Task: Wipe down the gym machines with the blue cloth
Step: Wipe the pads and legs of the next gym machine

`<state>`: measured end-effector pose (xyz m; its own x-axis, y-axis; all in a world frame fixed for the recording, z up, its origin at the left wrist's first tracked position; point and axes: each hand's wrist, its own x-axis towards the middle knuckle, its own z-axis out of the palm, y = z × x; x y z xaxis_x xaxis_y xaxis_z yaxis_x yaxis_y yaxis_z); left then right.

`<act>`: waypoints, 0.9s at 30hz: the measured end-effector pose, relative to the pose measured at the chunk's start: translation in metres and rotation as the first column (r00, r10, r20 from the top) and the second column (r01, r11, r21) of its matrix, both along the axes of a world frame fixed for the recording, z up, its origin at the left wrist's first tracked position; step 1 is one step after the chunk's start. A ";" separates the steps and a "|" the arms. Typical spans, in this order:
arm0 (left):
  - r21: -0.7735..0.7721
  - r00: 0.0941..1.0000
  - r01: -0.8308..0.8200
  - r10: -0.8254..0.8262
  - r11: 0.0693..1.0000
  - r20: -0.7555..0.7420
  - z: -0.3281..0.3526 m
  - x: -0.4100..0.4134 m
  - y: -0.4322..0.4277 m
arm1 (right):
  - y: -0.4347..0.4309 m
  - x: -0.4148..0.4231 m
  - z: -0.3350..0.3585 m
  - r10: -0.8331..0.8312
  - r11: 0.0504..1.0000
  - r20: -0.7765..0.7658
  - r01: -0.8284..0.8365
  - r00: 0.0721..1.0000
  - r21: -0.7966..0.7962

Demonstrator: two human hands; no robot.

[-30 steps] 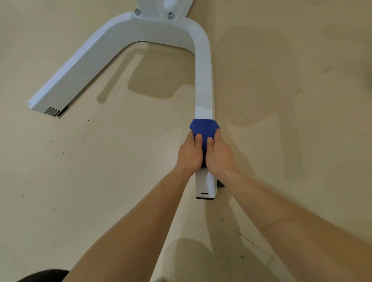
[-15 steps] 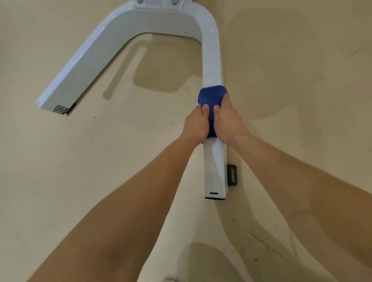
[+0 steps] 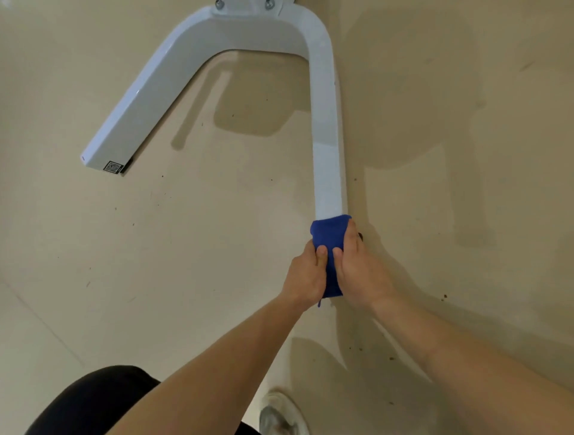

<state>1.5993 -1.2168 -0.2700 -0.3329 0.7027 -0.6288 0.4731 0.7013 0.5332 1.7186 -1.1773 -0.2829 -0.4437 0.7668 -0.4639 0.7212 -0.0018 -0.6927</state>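
Note:
A white U-shaped machine base [image 3: 324,124] lies on the beige floor, with one leg running toward me and the other angling off to the left. The blue cloth [image 3: 330,239] is wrapped over the near end of the right leg. My left hand [image 3: 306,276] grips the cloth from the left side and my right hand [image 3: 360,270] grips it from the right, thumbs on top. The leg's end cap is hidden under the cloth and hands.
The left leg [image 3: 124,130] ends with a QR sticker [image 3: 112,167]. Two bolts [image 3: 219,4] sit at the top of the base. My shoe [image 3: 279,413] and dark-clothed knee [image 3: 93,400] are at the bottom. The floor [image 3: 186,248] has small dirt specks.
Both hands first slid the cloth up the leg away from me, then pulled it back down to the leg's near end, which it now covers.

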 end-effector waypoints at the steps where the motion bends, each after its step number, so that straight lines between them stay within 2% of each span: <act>1: 0.006 1.000 0.003 -0.002 1.000 -0.010 -0.002 -0.001 0.006 | 0.006 -0.001 -0.001 0.007 1.000 0.003 -0.007 1.000 0.007; 5: 0.082 0.999 -0.033 0.036 0.996 -0.040 -0.005 -0.006 0.050 | 0.049 -0.010 -0.006 -0.037 0.999 -0.058 0.037 0.998 -0.001; 9: 0.080 0.999 -0.013 0.017 0.997 -0.052 -0.004 -0.017 0.096 | 0.095 -0.021 -0.010 -0.056 0.998 -0.085 0.055 0.995 -0.013; 17: -0.021 0.997 -0.030 0.028 0.999 -0.073 0.001 -0.025 0.137 | 0.127 -0.034 -0.009 -0.080 0.995 0.102 0.074 0.992 0.061; 21: -0.062 0.993 -0.061 0.054 0.996 -0.107 0.015 -0.018 0.146 | 0.136 -0.033 0.004 -0.025 0.992 0.190 0.001 0.981 0.123; 27: -0.027 0.981 -0.090 0.084 0.996 -0.174 0.012 -0.019 0.172 | 0.167 -0.038 0.001 -0.010 0.990 0.167 -0.014 0.986 0.142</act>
